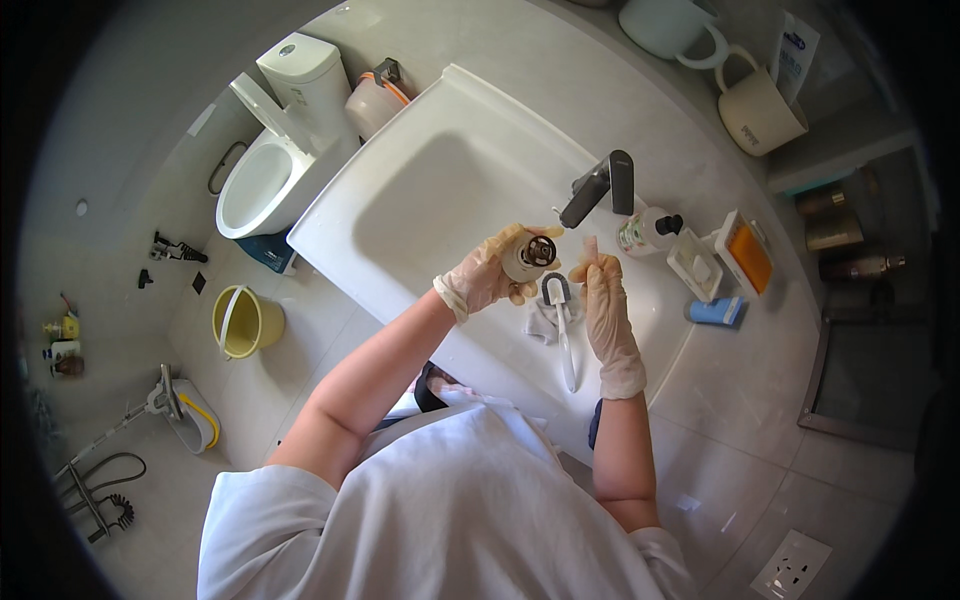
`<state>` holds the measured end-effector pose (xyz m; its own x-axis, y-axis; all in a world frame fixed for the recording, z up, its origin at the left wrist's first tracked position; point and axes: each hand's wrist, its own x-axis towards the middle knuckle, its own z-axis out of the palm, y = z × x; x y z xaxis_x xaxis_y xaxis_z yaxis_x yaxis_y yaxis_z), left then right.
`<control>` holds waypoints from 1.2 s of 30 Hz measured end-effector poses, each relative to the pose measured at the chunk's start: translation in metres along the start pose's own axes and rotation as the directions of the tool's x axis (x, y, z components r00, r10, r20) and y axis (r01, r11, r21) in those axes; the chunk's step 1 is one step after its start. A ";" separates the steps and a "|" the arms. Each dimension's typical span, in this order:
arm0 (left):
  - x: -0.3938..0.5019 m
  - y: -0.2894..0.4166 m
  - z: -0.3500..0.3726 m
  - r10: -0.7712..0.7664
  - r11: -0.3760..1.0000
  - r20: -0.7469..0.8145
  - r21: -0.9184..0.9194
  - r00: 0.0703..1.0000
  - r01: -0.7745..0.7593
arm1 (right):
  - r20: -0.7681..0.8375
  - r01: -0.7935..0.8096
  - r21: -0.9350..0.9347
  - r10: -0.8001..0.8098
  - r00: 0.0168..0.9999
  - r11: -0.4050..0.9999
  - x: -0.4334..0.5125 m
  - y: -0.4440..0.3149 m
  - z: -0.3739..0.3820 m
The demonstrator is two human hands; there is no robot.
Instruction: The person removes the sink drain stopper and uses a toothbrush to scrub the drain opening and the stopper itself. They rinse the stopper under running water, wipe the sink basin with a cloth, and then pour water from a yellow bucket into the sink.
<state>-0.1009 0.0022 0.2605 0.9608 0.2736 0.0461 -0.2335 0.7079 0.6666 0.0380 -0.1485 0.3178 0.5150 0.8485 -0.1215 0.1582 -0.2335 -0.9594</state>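
Observation:
Both of my hands wear thin translucent gloves. My left hand (491, 271) is closed around a small pale container (519, 264) with a dark round top, above the white sink basin (420, 187). To the right of it, my right hand (602, 289) pinches a small pinkish piece (590, 246) that sticks up past the fingertips; what it is cannot be told. Between and below the hands, a white-handled brush (564, 337) with a grey-edged head lies in the basin, partly over a crumpled grey cloth (540, 322).
A dark faucet (592, 191) reaches over the basin. Right of it stand a pump bottle (641, 231), a soap dish (695, 265), an orange-faced box (746, 255) and a blue tube (714, 310). A toilet (262, 184) and yellow bucket (271, 319) are at left; mugs (757, 112) stand upper right.

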 end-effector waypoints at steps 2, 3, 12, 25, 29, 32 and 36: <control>0.001 0.003 -0.001 -0.068 0.997 -0.021 -0.049 0.998 0.067 | 0.004 0.005 -0.003 -0.005 1.000 1.000 -0.004 -0.007 0.001; 0.002 0.005 0.001 -0.101 0.992 -0.027 -0.072 0.994 0.099 | 0.009 0.059 -0.062 -0.058 0.998 0.996 -0.005 -0.009 0.001; 0.008 0.004 0.009 -0.103 0.991 -0.153 -0.096 0.983 0.089 | 0.021 0.175 -0.178 -0.174 0.985 0.968 -0.012 -0.029 0.007; 0.011 0.011 0.014 -0.046 0.991 -0.211 0.111 0.976 0.071 | -0.102 0.142 -0.087 -0.151 0.983 0.986 -0.003 -0.022 0.019; 0.011 0.007 0.009 -0.032 0.978 -0.235 0.191 0.971 0.079 | -0.163 -0.061 -0.022 0.057 0.985 0.998 0.008 -0.013 0.025; 0.013 0.002 0.005 0.006 0.971 -0.249 0.233 0.969 0.054 | -0.157 -0.065 0.074 0.076 0.985 0.995 0.010 -0.003 0.028; 0.017 0.002 0.004 -0.005 0.968 -0.317 0.235 0.948 0.083 | -0.146 -0.082 0.146 0.104 0.984 0.986 0.012 0.005 0.028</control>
<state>-0.0844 0.0056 0.2655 0.8648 0.4627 -0.1952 -0.1107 0.5549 0.8245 0.0220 -0.1263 0.3043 0.6463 0.7411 -0.1820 -0.0097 -0.2305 -0.9730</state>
